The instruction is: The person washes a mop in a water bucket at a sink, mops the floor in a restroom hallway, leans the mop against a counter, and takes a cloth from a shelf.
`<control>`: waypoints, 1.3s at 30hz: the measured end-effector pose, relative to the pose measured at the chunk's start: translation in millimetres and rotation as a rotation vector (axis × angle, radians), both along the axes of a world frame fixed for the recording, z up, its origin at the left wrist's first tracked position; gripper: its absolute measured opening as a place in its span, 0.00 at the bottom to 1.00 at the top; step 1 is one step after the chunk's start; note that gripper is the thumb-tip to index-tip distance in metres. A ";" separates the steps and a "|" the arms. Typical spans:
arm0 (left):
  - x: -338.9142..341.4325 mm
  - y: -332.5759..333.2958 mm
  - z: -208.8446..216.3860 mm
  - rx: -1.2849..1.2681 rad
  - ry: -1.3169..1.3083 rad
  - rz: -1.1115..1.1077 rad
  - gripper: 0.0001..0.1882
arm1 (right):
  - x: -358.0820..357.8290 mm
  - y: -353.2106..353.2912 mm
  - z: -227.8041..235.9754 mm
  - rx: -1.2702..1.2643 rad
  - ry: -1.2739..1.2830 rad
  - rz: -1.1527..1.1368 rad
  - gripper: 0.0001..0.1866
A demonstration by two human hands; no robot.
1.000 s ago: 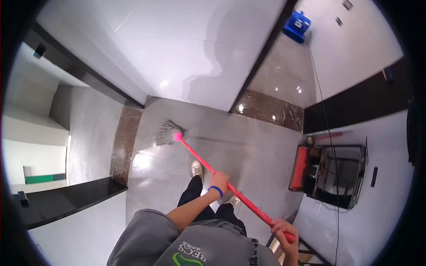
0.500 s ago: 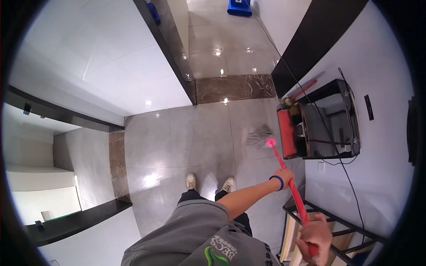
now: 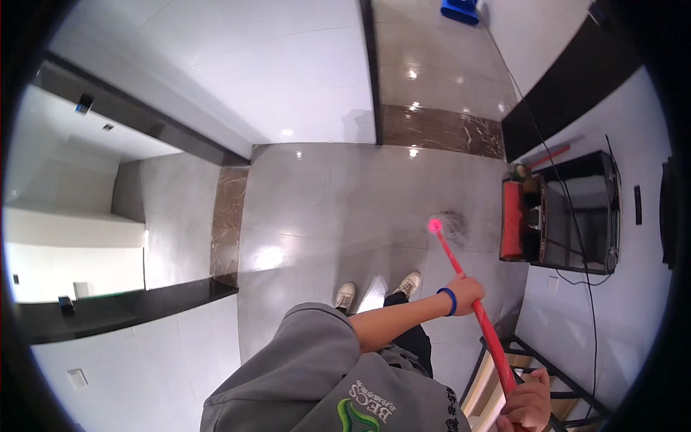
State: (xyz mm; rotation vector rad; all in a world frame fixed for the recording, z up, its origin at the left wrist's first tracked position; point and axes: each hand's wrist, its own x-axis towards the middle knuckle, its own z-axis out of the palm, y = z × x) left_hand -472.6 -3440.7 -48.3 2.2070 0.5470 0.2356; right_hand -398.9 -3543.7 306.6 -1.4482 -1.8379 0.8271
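Observation:
Both my hands grip a mop with a long red handle (image 3: 493,344). My left hand (image 3: 468,291), with a blue band at its wrist, is wrapped around the middle of the handle. Lower and to the right, my right hand (image 3: 529,405) is closed around the upper end. The handle slants down to a pink joint (image 3: 435,226). Blurred grey mop strings (image 3: 453,225) lie against the grey tiled floor (image 3: 324,209), just right of the joint. My shoes stand on the tiles to the left of the handle.
A black glass-fronted cabinet (image 3: 579,212) stands by the right wall, with a red box (image 3: 512,219) before it. A black cable (image 3: 529,108) runs along there. A black-framed rack (image 3: 518,353) is near my right hand. A brown marble strip (image 3: 443,129) and blue object (image 3: 461,11) lie ahead.
The mop head has moved left, away from the red box; its strings now trail right of the pink joint instead of left. The whole view has shifted and turned. Both hands keep their grip.

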 end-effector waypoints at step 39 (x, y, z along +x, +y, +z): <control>6.3 -288.7 -39.8 0.033 0.124 0.319 0.15 | 119.0 -341.3 -80.6 -0.236 0.481 -0.456 0.04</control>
